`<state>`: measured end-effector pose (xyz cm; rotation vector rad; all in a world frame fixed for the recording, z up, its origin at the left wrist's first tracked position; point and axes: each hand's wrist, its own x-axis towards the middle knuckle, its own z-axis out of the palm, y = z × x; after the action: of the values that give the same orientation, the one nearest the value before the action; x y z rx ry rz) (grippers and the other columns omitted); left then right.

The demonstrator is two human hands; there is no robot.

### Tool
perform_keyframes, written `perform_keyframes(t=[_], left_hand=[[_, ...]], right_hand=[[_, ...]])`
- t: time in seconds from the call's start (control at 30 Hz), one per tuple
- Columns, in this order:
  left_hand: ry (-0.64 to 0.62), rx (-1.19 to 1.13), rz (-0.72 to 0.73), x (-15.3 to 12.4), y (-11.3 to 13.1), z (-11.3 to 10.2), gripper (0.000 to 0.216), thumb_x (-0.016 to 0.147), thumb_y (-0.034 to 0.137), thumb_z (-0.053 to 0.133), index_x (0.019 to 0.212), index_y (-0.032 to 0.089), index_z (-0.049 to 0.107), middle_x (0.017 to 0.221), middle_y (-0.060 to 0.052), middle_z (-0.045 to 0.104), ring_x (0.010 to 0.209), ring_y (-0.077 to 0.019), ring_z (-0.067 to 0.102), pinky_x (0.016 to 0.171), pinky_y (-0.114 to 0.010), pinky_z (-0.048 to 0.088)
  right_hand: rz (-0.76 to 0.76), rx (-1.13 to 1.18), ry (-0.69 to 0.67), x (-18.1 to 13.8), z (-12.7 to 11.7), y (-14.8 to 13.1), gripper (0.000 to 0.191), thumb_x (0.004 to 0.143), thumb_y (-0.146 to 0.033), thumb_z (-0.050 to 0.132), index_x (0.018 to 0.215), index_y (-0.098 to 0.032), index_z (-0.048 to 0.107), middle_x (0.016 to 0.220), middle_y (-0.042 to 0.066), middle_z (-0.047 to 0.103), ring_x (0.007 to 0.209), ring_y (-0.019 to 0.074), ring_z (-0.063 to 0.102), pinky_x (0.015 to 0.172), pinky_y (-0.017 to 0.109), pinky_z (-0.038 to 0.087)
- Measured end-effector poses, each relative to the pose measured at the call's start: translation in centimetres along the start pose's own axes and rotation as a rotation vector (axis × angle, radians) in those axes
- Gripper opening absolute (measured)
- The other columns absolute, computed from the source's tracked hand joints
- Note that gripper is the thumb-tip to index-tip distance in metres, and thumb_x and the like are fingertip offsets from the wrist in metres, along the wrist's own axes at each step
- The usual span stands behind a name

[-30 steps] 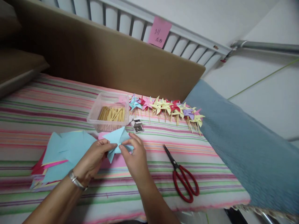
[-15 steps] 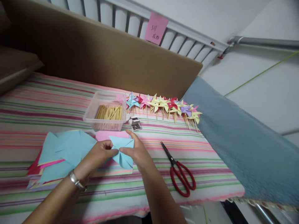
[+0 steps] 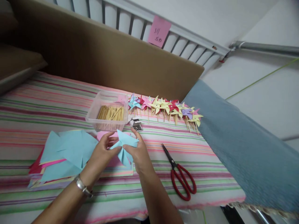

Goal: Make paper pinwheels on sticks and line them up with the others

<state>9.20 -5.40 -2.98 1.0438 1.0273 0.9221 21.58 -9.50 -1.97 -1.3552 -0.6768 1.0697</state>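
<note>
Both hands meet over a striped cloth (image 3: 46, 105). My left hand (image 3: 101, 154) and my right hand (image 3: 137, 153) pinch a light blue paper pinwheel (image 3: 124, 146) at its centre, its folded flaps sticking up and down. Under the pinwheel lies a pink sheet (image 3: 105, 135). A stack of cut blue and pink paper squares (image 3: 66, 154) sits just left of my left hand. A silver bracelet circles my left wrist.
A clear plastic tub of wooden sticks (image 3: 108, 112) stands behind the hands, a small box of pins (image 3: 136, 124) beside it. A row of several finished pinwheels (image 3: 165, 107) lies further back. Red scissors (image 3: 179, 175) rest to the right. A blue blanket (image 3: 245, 146) covers the right side; a brown board (image 3: 105, 59) stands behind.
The pinwheel's flaps have been turned and folded further toward the centre. Both hands have stayed in place, fingers shifting around the paper.
</note>
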Motion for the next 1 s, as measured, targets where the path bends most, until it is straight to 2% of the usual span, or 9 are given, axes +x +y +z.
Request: perform_keyframes(t=[0.03,0.1,0.23,0.3,0.47,0.63,0.77,0.87,1.0], left_hand=[[0.030,-0.044,-0.030,-0.1,0.0,0.1,0.062,0.061,0.022,0.075,0.118,0.021,0.052,0.110,-0.008,0.063,0.102,-0.0223,0.057,0.084,-0.032,0.043],[-0.006,-0.185,-0.120,-0.4,-0.1,0.2,0.055,0.067,0.026,0.072,0.118,0.023,0.053,0.113,-0.008,0.062,0.103,-0.0216,0.056,0.084,-0.031,0.042],[-0.243,-0.441,-0.228,-1.0,0.0,0.5,0.019,0.073,0.027,0.067,0.089,0.018,0.067,0.085,-0.004,0.068,0.081,-0.0179,0.060,0.076,-0.029,0.044],[-0.281,-0.482,-0.221,-1.2,0.1,0.7,0.009,0.073,0.026,0.068,0.074,0.016,0.068,0.073,-0.002,0.066,0.072,-0.0146,0.058,0.072,-0.026,0.044],[-0.251,-0.496,-0.193,-1.4,0.2,0.9,0.011,0.072,0.024,0.069,0.065,0.015,0.067,0.066,0.000,0.064,0.062,-0.0115,0.053,0.063,-0.023,0.041],[-0.221,-0.464,-0.171,-1.1,0.0,0.6,0.012,0.072,0.024,0.068,0.068,0.013,0.069,0.061,0.000,0.061,0.064,-0.0140,0.054,0.066,-0.026,0.042],[-0.226,-0.487,-0.159,-1.2,0.0,0.6,0.011,0.073,0.022,0.067,0.068,0.013,0.070,0.062,-0.001,0.063,0.064,-0.0137,0.054,0.069,-0.026,0.042],[-0.225,-0.503,-0.140,-1.1,0.0,0.6,0.012,0.074,0.021,0.066,0.065,0.013,0.069,0.062,-0.001,0.064,0.063,-0.0135,0.054,0.068,-0.026,0.042],[-0.138,-0.552,-0.099,-0.2,0.2,-0.3,0.008,0.072,0.019,0.068,0.069,0.012,0.070,0.065,-0.002,0.067,0.061,-0.0134,0.055,0.065,-0.025,0.043]], right_hand=[[-0.014,0.033,0.027,0.0,0.1,0.0,0.074,0.057,-0.013,0.068,0.126,-0.022,0.047,0.080,-0.001,0.063,0.062,0.0132,0.056,0.058,0.024,0.045],[-0.031,0.105,0.075,0.0,0.2,0.0,0.074,0.058,-0.014,0.069,0.127,-0.024,0.045,0.080,-0.002,0.063,0.061,0.0125,0.056,0.058,0.024,0.046],[-0.070,0.250,0.131,-0.2,0.8,0.3,0.077,0.060,-0.016,0.069,0.131,-0.022,0.039,0.077,-0.002,0.063,0.059,0.0119,0.056,0.057,0.023,0.046],[-0.097,0.273,0.159,-0.4,1.2,0.5,0.078,0.061,-0.016,0.069,0.132,-0.022,0.037,0.079,-0.002,0.063,0.059,0.0117,0.056,0.056,0.023,0.046],[-0.094,0.235,0.164,-0.7,1.9,0.9,0.071,0.061,-0.016,0.069,0.127,-0.023,0.043,0.079,-0.002,0.062,0.061,0.0123,0.057,0.058,0.023,0.046],[-0.081,0.196,0.157,-1.0,2.3,0.8,0.068,0.062,-0.018,0.068,0.125,-0.021,0.042,0.085,0.000,0.065,0.069,0.0152,0.060,0.063,0.026,0.048],[-0.076,0.205,0.147,-1.1,2.5,0.8,0.067,0.063,-0.017,0.068,0.125,-0.022,0.043,0.084,-0.001,0.065,0.068,0.0144,0.060,0.061,0.024,0.047],[-0.071,0.220,0.103,-1.0,2.5,1.2,0.066,0.064,-0.018,0.069,0.125,-0.023,0.043,0.086,0.000,0.065,0.071,0.0147,0.060,0.063,0.024,0.048],[-0.084,0.124,0.007,-0.9,2.2,1.8,0.057,0.074,-0.028,0.065,0.125,-0.017,0.041,0.092,0.004,0.064,0.078,0.0172,0.061,0.072,0.030,0.049]])
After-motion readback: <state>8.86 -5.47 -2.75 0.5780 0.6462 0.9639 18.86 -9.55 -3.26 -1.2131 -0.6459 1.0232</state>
